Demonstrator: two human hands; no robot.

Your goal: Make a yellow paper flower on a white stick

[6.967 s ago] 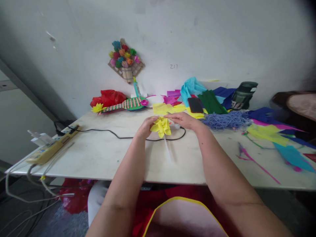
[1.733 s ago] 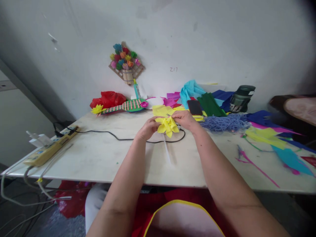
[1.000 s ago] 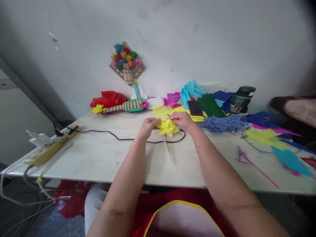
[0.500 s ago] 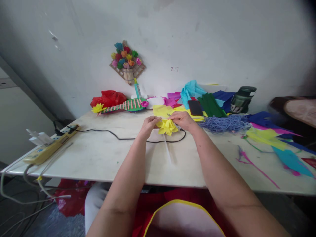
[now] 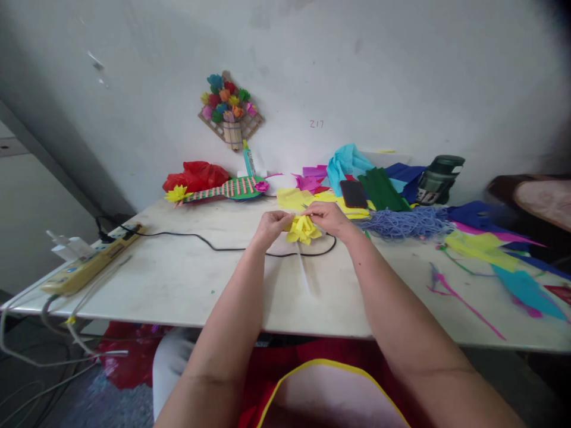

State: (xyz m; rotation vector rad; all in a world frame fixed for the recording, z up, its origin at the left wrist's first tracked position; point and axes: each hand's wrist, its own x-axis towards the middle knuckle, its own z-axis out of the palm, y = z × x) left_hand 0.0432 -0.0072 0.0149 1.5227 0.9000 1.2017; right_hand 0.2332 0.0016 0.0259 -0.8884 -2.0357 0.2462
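Between my two hands is a yellow paper flower (image 5: 304,230), its ruffled petals facing down and toward me. My left hand (image 5: 271,227) pinches its left edge between thumb and fingers. At the upper right of the petals, my right hand (image 5: 328,217) is closed, with the thin metal tips of a tool, perhaps scissors, poking out near the fingers. The rest of that tool is hidden in the hand. Below the flower, a thin white stick (image 5: 304,270) lies on the white table (image 5: 241,297), pointing toward me.
A black cable (image 5: 196,237) runs from a power strip (image 5: 84,261) behind the flower. Green guitar-shaped craft (image 5: 241,189), glue tube (image 5: 248,159), phone (image 5: 354,194), purple string (image 5: 404,224), a dark green bottle (image 5: 439,180) and coloured paper (image 5: 348,163) lie along the back and right.
Both hands stay almost in place. The left fingers have shifted slightly on the flower's edge, and the flower has turned a little.
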